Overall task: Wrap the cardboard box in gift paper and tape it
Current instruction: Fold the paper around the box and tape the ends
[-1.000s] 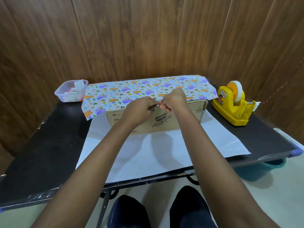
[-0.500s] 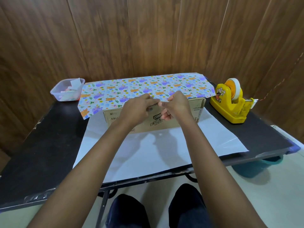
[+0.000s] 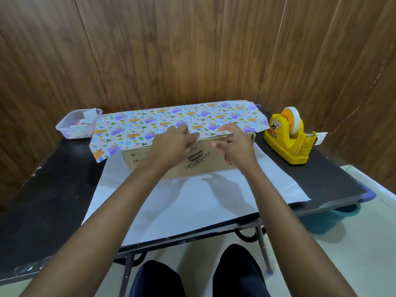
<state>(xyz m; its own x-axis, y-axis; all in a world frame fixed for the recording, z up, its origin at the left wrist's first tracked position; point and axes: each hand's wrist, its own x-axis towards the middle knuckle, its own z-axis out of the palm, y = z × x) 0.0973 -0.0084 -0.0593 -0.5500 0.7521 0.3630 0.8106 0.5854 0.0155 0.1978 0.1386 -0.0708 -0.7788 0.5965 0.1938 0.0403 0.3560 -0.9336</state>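
The cardboard box (image 3: 199, 162) lies lengthwise at the table's middle, its printed front facing me. Patterned gift paper (image 3: 171, 123) is folded over its top, the edge ending along the front top rim. The paper's white underside (image 3: 192, 202) spreads across the table toward me. My left hand (image 3: 173, 144) presses straight fingers on the paper's edge at the rim. Just to its right, my right hand (image 3: 234, 145) hovers with loosely spread fingers, the index finger near the paper's edge, holding nothing that I can see.
A yellow tape dispenser (image 3: 289, 144) with a white roll stands at the right of the black table (image 3: 47, 189). At the back left is a clear plastic tub (image 3: 76, 126) of scraps. A teal bucket (image 3: 330, 219) sits under the right corner. A wooden wall is close behind.
My hands were pinched together at the middle of the paper's edge. They have drawn apart, and their fingers have loosened and straightened.
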